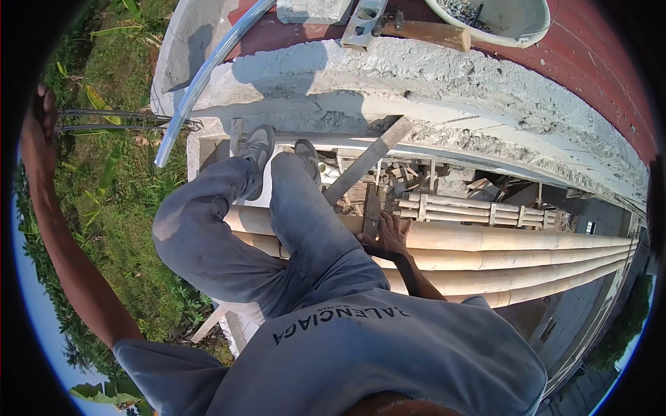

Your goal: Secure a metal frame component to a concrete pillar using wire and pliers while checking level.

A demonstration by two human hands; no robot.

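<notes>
My right hand (390, 237) rests on the top of thick bamboo poles (479, 239), its fingers spread, beside a short dark wooden piece (372, 208). The poles run from under my legs out to the right. A grey wooden plank (368, 158) slants between the poles and the concrete ledge. My left hand (43, 114) is stretched far out to the left at the dark rim of the picture. Its fingers look curled, near the ends of two steel bars (104, 127); what they hold, if anything, is hidden.
A rough concrete ledge (444, 83) curves along the front. A hammer (427, 33), a metal piece with holes (362, 24) and a white bucket (517, 31) with small metal bits lie beyond. A shiny tube (208, 73) leans over the left. Wood scraps (399, 177) and lashed bamboo (472, 208) lie below; grass (132, 229) left.
</notes>
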